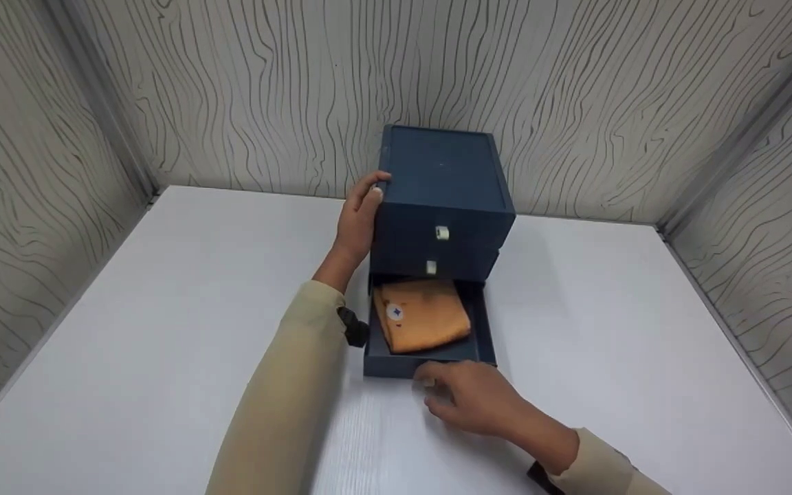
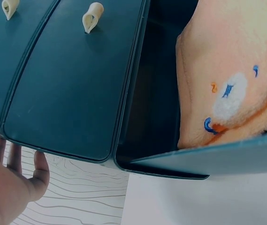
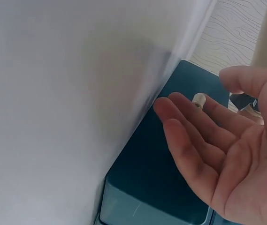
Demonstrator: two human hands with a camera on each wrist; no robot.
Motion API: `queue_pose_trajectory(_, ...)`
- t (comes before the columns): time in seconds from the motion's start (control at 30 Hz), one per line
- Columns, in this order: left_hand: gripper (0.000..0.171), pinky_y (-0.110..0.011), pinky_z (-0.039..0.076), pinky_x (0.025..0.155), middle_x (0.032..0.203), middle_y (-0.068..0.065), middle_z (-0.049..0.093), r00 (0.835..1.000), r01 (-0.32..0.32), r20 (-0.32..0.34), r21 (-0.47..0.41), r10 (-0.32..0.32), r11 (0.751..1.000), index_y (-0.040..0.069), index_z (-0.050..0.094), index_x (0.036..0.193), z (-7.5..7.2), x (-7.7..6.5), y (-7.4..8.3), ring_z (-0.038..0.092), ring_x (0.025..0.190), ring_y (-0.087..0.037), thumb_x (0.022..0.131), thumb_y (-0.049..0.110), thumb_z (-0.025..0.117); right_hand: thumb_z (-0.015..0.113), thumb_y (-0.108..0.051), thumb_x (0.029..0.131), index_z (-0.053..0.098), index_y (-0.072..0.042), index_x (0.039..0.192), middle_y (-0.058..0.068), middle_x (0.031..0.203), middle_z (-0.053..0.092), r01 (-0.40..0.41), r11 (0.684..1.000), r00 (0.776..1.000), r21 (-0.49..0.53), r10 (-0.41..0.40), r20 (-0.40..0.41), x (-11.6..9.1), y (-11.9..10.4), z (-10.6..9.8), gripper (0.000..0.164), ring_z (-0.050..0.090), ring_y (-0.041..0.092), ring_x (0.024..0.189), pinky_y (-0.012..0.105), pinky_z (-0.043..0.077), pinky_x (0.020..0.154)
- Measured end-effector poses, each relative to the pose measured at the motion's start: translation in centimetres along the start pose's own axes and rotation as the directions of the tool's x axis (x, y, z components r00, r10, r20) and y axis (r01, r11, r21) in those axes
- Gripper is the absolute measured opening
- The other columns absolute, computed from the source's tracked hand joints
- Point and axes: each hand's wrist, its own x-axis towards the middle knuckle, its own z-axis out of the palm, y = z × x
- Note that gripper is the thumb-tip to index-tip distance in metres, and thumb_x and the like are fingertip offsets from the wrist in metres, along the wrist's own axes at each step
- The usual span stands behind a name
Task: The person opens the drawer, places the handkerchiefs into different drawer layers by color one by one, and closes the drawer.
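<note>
A dark blue desktop drawer unit (image 1: 444, 168) stands on the table, its bottom drawer (image 1: 389, 366) pulled out toward me. Inside lies a folded orange cloth (image 1: 430, 323) with a white oval patch, also large in the left wrist view. My left hand (image 1: 358, 220) rests against the unit's left side, fingertips at the top edge. Loosely bent, the fingers of my right hand (image 1: 475, 399) are in front of the drawer's front panel. In the right wrist view they are beside its small pale loop handle (image 3: 199, 100), with thumb apart and palm showing.
Two closed drawers with pale loop tabs (image 1: 442, 233) sit above the pulled-out one. White tabletop (image 1: 196, 309) spreads around the unit. Behind it rises a wood-grain patterned panel (image 1: 265, 96), with similar panels at both sides.
</note>
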Motion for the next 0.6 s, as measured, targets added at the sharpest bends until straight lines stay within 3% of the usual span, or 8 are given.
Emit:
queue_pose_trajectory(0.13,0.037,-0.027,0.03,0.052,0.056,0.007,0.027,1.0,-0.004,0.004,-0.015,0.004,1.0,0.011,0.052,0.133,-0.04,-0.02,0.0,0.022,0.046,-0.008,0.102,0.026,0.036,0.067,-0.023,0.086,0.07,-0.025,0.107,-0.013,0.091,0.069,-0.004,1.0,1.0,0.011,0.004,0.008,0.35,0.17,0.1,0.021,0.06,0.0,0.077,0.026,0.05,0.067)
queue_pose_trajectory(0.27,0.037,-0.027,0.03,0.053,0.06,0.005,0.03,1.0,-0.007,-0.009,-0.018,0.007,1.0,0.011,0.053,0.132,-0.03,-0.06,0.02,0.023,0.047,-0.008,0.101,0.026,0.038,0.066,-0.02,0.087,0.07,-0.025,0.103,-0.013,0.089,0.069,0.006,1.0,1.0,0.017,-0.006,0.005,0.67,0.33,0.24,0.018,0.06,0.0,0.076,0.026,0.05,0.067)
queue_pose_trajectory(0.33,0.037,-0.028,0.031,0.057,0.07,0.002,0.037,1.0,-0.012,-0.013,-0.014,0.011,1.0,0.011,0.053,0.131,0.01,-0.07,0.05,0.023,0.05,-0.009,0.101,0.026,0.038,0.066,-0.02,0.087,0.07,-0.025,0.102,-0.012,0.088,0.069,0.011,1.0,1.0,0.015,-0.011,0.001,0.78,0.38,0.28,0.016,0.06,0.0,0.076,0.026,0.05,0.066)
queue_pose_trajectory(0.4,0.038,-0.027,0.034,0.065,0.091,0.001,0.047,1.0,-0.015,-0.016,0.0,0.015,1.0,0.011,0.054,0.131,0.06,-0.03,0.04,0.026,0.055,-0.009,0.1,0.026,0.038,0.066,-0.02,0.087,0.07,-0.025,0.101,-0.013,0.089,0.069,0.011,1.0,1.0,0.016,-0.011,-0.001,0.87,0.39,0.28,0.016,0.06,0.0,0.077,0.026,0.05,0.067)
queue_pose_trajectory(0.47,0.038,-0.028,0.034,0.072,0.111,-0.004,0.047,1.0,-0.021,-0.012,0.005,0.021,1.0,0.01,0.053,0.131,0.09,0.01,-0.01,0.026,0.058,-0.009,0.1,0.026,0.038,0.066,-0.02,0.087,0.071,-0.025,0.101,-0.013,0.089,0.069,0.003,1.0,1.0,0.021,-0.003,0.0,0.94,0.4,0.25,0.016,0.06,0.0,0.076,0.026,0.051,0.067)
queue_pose_trajectory(0.6,0.038,-0.028,0.034,0.077,0.129,-0.01,0.044,1.0,-0.026,-0.008,-0.001,0.026,1.0,0.01,0.054,0.131,0.1,0.07,-0.07,0.027,0.06,-0.01,0.1,0.025,0.037,0.066,-0.019,0.087,0.071,-0.024,0.1,-0.012,0.089,0.07,0.002,1.0,1.0,0.023,-0.002,-0.003,1.03,0.46,0.16,0.015,0.059,-0.001,0.075,0.026,0.05,0.067)
